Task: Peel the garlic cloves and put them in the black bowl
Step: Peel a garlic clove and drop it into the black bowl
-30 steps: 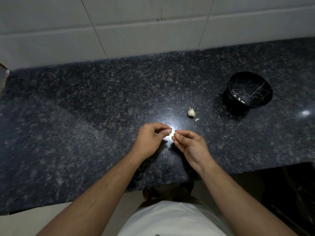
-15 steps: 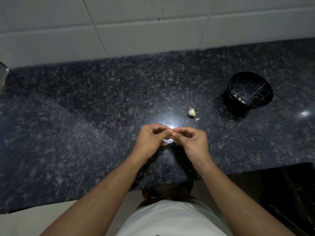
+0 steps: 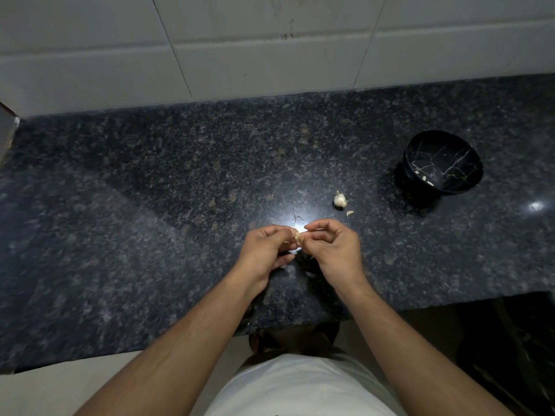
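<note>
Near the counter (image 3: pixel 150 235) front edge, well left of the black bowl (image 3: pixel 443 163), our left hand (image 3: pixel 264 253) and right hand (image 3: pixel 336 250) pinch one garlic clove (image 3: pixel 298 235) between curled fingertips.

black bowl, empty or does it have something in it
Not empty: the black bowl holds a couple of small pale pieces near its bottom, probably peeled cloves; too small to tell for sure.
</note>
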